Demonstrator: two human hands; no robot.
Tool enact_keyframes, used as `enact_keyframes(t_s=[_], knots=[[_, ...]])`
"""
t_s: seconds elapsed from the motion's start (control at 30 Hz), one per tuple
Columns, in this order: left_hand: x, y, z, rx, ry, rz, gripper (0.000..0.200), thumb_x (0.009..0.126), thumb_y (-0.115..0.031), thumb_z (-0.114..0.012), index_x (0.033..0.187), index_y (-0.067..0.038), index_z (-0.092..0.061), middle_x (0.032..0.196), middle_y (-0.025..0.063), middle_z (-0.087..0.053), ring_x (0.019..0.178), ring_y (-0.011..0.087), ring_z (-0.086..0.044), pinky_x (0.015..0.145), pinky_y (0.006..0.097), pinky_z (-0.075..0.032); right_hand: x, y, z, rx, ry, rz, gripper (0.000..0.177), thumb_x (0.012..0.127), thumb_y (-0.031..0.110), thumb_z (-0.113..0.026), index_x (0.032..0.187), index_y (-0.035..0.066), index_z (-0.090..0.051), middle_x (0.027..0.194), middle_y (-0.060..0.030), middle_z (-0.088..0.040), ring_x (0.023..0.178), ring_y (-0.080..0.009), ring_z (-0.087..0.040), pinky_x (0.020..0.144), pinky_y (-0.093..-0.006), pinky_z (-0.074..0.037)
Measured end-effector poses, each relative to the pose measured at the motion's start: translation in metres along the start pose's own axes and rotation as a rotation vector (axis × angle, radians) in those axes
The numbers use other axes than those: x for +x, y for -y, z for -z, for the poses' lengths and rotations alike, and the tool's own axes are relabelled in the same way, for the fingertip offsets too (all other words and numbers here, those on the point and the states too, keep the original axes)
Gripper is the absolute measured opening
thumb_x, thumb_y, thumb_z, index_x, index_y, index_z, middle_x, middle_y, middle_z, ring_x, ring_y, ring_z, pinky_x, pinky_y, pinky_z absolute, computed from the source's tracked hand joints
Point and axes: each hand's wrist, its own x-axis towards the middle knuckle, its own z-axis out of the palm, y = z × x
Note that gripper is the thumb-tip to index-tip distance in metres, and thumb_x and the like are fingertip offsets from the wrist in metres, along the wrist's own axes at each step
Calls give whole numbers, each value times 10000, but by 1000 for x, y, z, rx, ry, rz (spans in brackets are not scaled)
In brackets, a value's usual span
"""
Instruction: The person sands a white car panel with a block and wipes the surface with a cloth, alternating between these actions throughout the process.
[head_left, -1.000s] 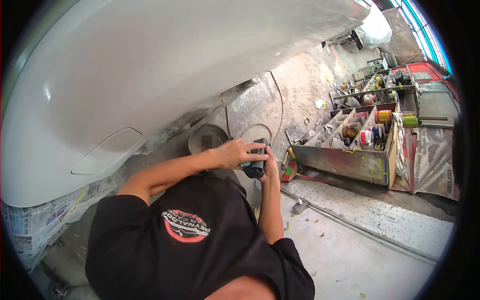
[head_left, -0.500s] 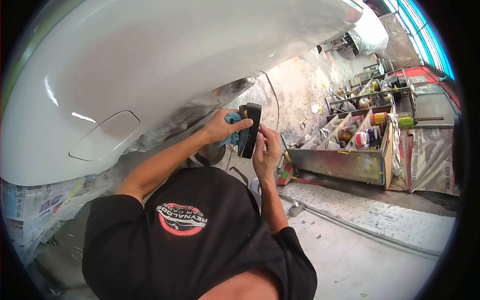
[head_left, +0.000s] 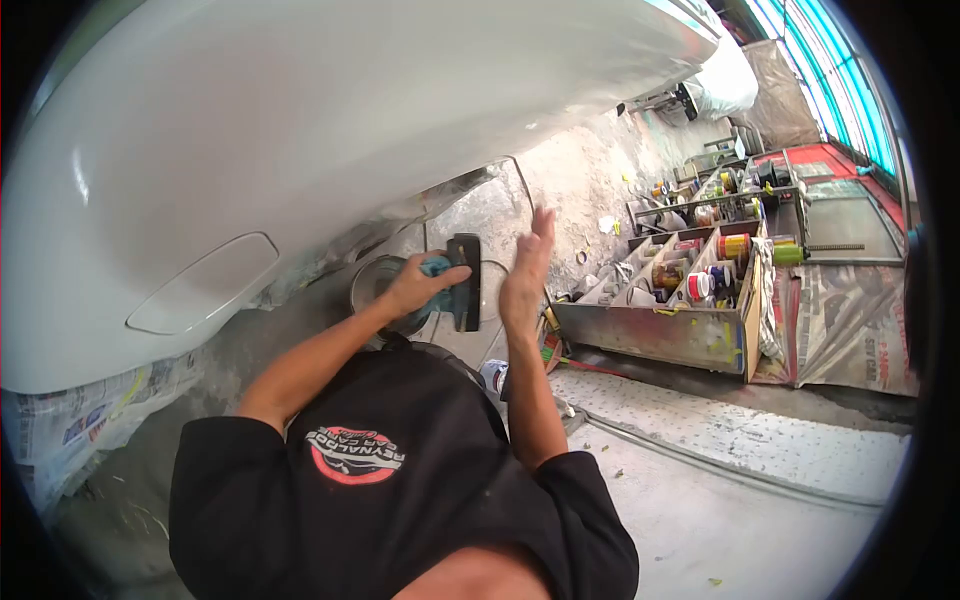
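My left hand (head_left: 415, 285) is closed round a dark, long block (head_left: 468, 285) and a crumpled teal cloth (head_left: 436, 267), its thumb lying over the block. The block stands roughly upright in view, with a black strip along its right side. To the right of the block, and apart from it, my right hand (head_left: 528, 275) is raised with its fingers stretched out and nothing in it. A large pale grey car body panel (head_left: 330, 130) with an oblong flap outline (head_left: 205, 283) curves over the upper left.
A wooden tray (head_left: 655, 335) of cans and bottles stands at the right, beside a plastic-covered surface (head_left: 850, 330). Below my left hand is a round metal container (head_left: 368, 290). A dark cable (head_left: 528, 190) runs along the floor. Newspaper masking (head_left: 90, 420) hangs under the panel.
My right hand has moved away from the block, and its fingers have straightened. My left hand has shifted down and left with the block and cloth. The view has shifted slightly.
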Motion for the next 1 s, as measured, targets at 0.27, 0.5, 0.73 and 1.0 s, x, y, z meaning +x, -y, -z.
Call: enact_keyframes(t_s=[0.27,0.5,0.73,1.0], knots=[[-48,54,99,928,-95,-63,637,754,-451,-832,1184,-4,-687,1126,238,-708,1106,401,-659,947,450,-512,73,32,-136,-18,-134,336,684,1089,239,-309,1568,-113,30,1662,-290,114,1554,-404,102,1260,-473,12],[-285,111,142,940,-614,666,994,744,-644,-762,1391,75,-530,1344,310,-599,1267,447,-573,1099,477,-416,273,-138,-59,-78,-324,-43,654,1090,241,-293,1555,-135,-28,1641,-338,42,1541,-470,28,1255,-565,-26],[-478,153,35,774,-1059,1256,959,739,-593,-796,1403,44,-524,1323,320,-602,1249,459,-569,1045,473,-441,328,-236,-20,226,-309,-365,599,1067,201,-313,1548,-119,-158,1627,-344,-87,1538,-472,-51,1267,-501,-115],[-476,180,47,585,-1054,1159,914,750,-613,-778,1313,78,-578,1260,328,-629,1173,458,-604,990,475,-461,244,-103,-55,207,-404,-191,796,1083,506,-218,1586,-74,-11,1683,-245,20,1572,-350,44,1263,-512,-16]])
